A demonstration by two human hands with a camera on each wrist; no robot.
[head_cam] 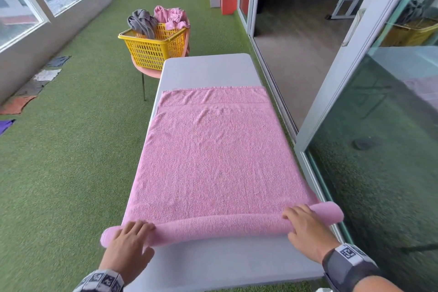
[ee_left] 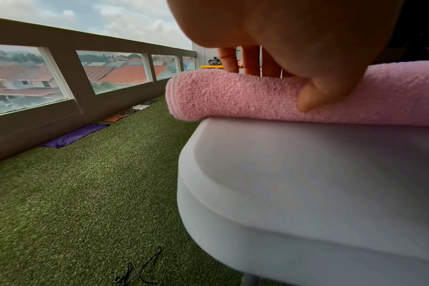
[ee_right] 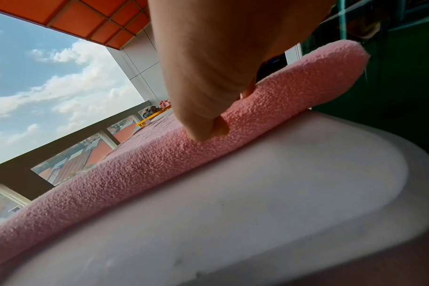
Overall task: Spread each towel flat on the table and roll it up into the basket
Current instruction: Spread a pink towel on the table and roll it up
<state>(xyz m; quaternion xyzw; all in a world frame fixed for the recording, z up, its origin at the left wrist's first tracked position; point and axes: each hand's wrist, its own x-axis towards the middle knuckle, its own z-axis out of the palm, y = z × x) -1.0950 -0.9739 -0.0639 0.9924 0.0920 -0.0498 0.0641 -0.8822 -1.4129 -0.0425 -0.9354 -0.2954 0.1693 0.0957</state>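
Your left hand and right hand sit one near each end of the roll, fingers draped over its top and thumbs behind, likely so it turns evenly. The pink towel lies flat on the tabletop, only its near edge rolled. The yellow basket beyond holds crumpled grey and pink towels, unrolled.

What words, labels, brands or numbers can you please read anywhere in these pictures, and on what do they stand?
None: no readable text shows in any view.
Wristbands: black-and-white square code patterns only, no letters or numbers.
Pink towel, yellow basket, table: no label or brand visible.
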